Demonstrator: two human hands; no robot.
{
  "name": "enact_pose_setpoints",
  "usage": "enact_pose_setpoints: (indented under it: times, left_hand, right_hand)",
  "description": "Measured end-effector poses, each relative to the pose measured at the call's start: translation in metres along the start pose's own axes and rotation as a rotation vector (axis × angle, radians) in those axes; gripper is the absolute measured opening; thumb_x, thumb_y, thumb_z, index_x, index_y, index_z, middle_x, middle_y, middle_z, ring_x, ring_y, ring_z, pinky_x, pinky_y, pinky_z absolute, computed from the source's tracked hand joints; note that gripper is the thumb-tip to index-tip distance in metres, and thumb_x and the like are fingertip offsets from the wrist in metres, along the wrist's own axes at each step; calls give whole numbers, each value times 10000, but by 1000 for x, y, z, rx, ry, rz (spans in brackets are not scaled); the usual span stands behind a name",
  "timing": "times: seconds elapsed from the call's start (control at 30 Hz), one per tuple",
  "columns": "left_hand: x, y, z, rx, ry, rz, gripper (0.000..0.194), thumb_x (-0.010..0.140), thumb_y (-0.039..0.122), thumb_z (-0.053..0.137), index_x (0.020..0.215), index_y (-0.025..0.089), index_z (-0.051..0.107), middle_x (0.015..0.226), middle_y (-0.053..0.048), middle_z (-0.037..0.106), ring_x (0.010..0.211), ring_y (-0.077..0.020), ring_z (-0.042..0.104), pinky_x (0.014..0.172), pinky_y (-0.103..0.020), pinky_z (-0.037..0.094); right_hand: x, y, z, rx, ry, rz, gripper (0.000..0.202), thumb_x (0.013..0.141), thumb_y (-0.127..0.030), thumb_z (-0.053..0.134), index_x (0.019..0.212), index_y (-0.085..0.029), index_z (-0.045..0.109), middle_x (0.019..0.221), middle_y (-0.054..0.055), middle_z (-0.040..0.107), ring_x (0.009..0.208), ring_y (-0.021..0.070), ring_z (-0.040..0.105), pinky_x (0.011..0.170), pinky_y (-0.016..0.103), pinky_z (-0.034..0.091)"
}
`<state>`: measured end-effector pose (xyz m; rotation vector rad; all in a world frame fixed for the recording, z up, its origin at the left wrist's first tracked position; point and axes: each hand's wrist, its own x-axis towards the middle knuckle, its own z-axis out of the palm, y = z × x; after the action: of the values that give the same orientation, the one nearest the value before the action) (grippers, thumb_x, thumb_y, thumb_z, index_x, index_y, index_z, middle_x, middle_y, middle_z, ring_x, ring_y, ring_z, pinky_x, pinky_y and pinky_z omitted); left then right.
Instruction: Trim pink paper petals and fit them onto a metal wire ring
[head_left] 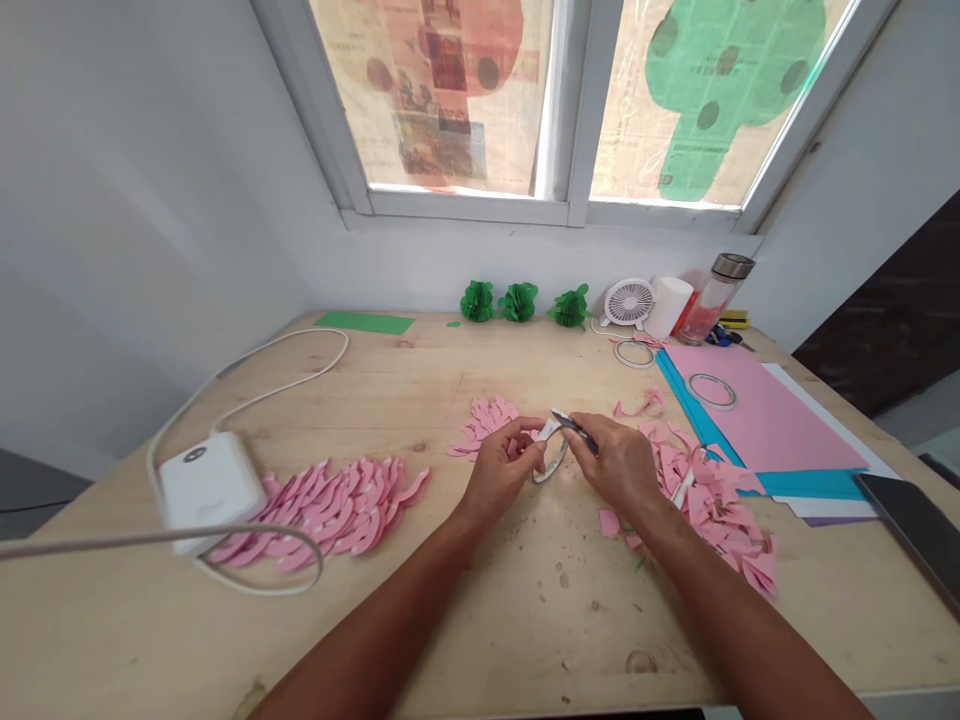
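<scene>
Fingers of my left hand point(504, 462) are closed on a narrow roll of double-sided tape point(553, 470), with a short white strip standing up from it. My right hand point(619, 455) grips a dark craft knife point(579, 432), its pale blade tip at the tape strip. The two hands are close together over the middle of the table. Just behind my left hand lies a small fan of curved pink paper pieces point(484, 420). Farther left is a larger heap of pink paper petals point(352, 510). Pink paper scraps point(720, 510) are piled beside my right forearm.
A white power bank point(210, 485) with a looping cable sits left. Green paper balls point(517, 302), a small fan point(628, 300) and a glass bottle point(712, 305) line the back. At right are pink sheets point(772, 420), another tape roll point(711, 391) and a phone point(911, 530).
</scene>
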<state>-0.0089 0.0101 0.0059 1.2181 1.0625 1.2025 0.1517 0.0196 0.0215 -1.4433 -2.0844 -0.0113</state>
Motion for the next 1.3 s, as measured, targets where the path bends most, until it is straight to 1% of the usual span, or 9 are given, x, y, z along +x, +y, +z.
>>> enact_pose_setpoints:
  times: [0.1,0.23,0.4,0.47,0.6,0.77,0.9,1.17,1.3]
  left_hand:
    - [-1,-1,1,28,7,21,271,701,278,600,940,152,623,517,34,525,481,-86,458,488,-197,346]
    - [-4,-2,2,50,52,62,339,721,307,589,1024,155,601,593,13,559,525,-97,486,504,-197,369]
    - [-1,0,11,272,24,189,358,770,287,543,1113,191,578,746,-23,606,502,-78,444,474,-191,338]
    - [5,0,19,398,-15,243,339,760,258,550,1092,215,601,757,-26,622,474,-75,426,472,-199,340]
    - [21,-3,42,560,-74,339,351,758,198,524,1098,253,595,763,-20,651,539,-109,515,541,-217,385]
    - [34,-17,76,718,-85,301,342,765,184,489,1094,230,571,790,-43,666,617,-175,588,563,-253,393]
    - [37,-27,91,807,-96,278,368,792,224,469,1154,174,515,843,-102,669,670,-224,608,558,-279,386]
    - [41,-26,98,834,-110,242,269,802,273,471,1017,175,601,748,-101,667,629,-226,600,539,-276,367]
    - [32,-22,83,681,-5,205,276,777,235,502,1035,206,593,852,-82,680,726,-217,619,602,-276,404]
  right_hand:
    - [3,7,-2,-27,66,50,255,858,-365,461,939,-224,657,824,29,696,699,160,624,562,235,351]
    - [5,11,-7,21,98,51,275,859,-365,449,951,-209,656,824,44,691,706,162,614,576,232,355]
    - [9,15,-17,67,188,108,313,847,-397,446,933,-184,658,720,50,663,605,154,562,579,241,362]
    - [11,18,-19,79,225,125,323,841,-409,446,921,-178,658,694,50,648,592,154,547,579,243,365]
    - [12,23,-20,89,265,146,314,835,-397,451,928,-172,650,703,51,644,620,160,547,606,248,375]
    - [11,27,-18,101,271,179,298,832,-369,468,970,-171,644,823,62,677,709,178,576,643,257,387]
    - [11,28,-16,111,250,185,310,829,-368,477,1004,-168,638,878,67,685,759,188,597,676,266,399]
    - [11,29,-13,99,225,179,309,827,-366,480,1019,-179,634,898,71,685,826,202,607,709,275,409]
    - [10,30,-11,76,205,159,315,839,-384,457,1005,-185,635,819,59,678,716,178,593,638,258,391]
